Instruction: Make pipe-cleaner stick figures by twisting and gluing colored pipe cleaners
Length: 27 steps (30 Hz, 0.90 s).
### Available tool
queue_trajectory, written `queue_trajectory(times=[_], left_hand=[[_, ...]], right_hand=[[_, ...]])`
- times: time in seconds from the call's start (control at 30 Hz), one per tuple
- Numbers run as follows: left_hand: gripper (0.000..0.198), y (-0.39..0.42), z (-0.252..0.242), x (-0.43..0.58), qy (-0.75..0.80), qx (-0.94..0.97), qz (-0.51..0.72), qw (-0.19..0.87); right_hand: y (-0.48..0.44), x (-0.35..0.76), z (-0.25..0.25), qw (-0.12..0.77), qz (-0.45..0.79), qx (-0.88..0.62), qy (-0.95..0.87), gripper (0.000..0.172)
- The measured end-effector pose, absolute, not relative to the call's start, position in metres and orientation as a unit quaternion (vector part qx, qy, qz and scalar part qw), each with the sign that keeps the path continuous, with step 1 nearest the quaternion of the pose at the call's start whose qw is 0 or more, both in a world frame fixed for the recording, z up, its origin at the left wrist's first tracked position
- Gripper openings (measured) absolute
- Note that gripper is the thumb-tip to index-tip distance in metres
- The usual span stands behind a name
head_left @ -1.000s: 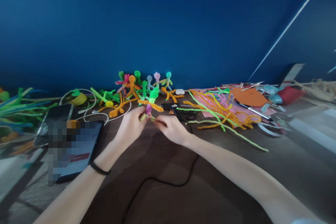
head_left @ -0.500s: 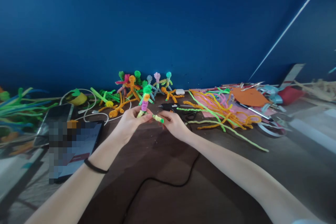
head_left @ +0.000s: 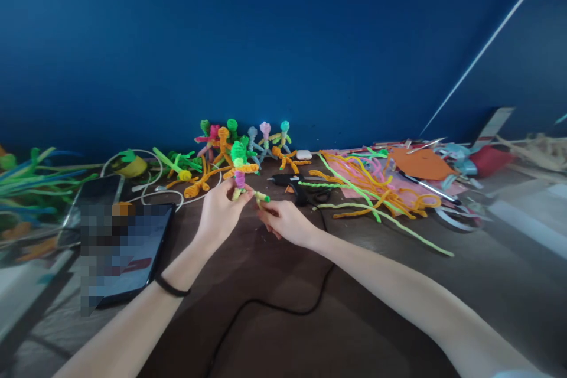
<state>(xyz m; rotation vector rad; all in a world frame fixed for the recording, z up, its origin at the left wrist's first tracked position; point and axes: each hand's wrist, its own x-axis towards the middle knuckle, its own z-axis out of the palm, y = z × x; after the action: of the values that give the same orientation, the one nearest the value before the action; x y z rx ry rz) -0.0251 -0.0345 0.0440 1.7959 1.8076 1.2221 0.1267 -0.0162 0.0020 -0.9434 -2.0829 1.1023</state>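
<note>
A small pipe-cleaner figure (head_left: 240,169) with a green head, orange arms and a pink body stands upright between my hands above the dark table. My left hand (head_left: 220,212) is closed on one of its yellow-green legs. My right hand (head_left: 283,221) pinches the other leg, which sticks out to the right. Behind them, several finished pipe-cleaner figures (head_left: 248,142) lean against the blue wall.
A black glue gun (head_left: 290,181) lies just beyond my hands, its cord (head_left: 274,307) running towards me. Loose orange, green and pink pipe cleaners (head_left: 372,186) spread to the right. A tablet (head_left: 128,248) and a phone (head_left: 95,198) lie at the left, with white cables.
The figure has been turned from tilted, arms spread wide, to upright. My right hand shifted its pinch along the leg and dropped slightly lower.
</note>
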Motion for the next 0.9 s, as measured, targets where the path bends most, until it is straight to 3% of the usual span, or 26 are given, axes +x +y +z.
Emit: queue_trajectory(times=[0.37, 0.63, 0.9], left_hand=[[0.018, -0.036, 0.043, -0.020, 0.622, 0.578, 0.484, 0.210], [0.016, -0.039, 0.040, -0.020, 0.637, 0.652, 0.399, 0.098], [0.013, -0.036, 0.046, -0.027, 0.588, 0.716, 0.332, 0.175]], right_hand=[[-0.020, 0.124, 0.005, 0.302, 0.434, -0.330, -0.782, 0.022], [-0.023, 0.125, 0.012, 0.305, 0.299, -0.340, -0.838, 0.020], [-0.014, 0.135, 0.019, 0.366, 0.255, -0.350, -0.824, 0.021]])
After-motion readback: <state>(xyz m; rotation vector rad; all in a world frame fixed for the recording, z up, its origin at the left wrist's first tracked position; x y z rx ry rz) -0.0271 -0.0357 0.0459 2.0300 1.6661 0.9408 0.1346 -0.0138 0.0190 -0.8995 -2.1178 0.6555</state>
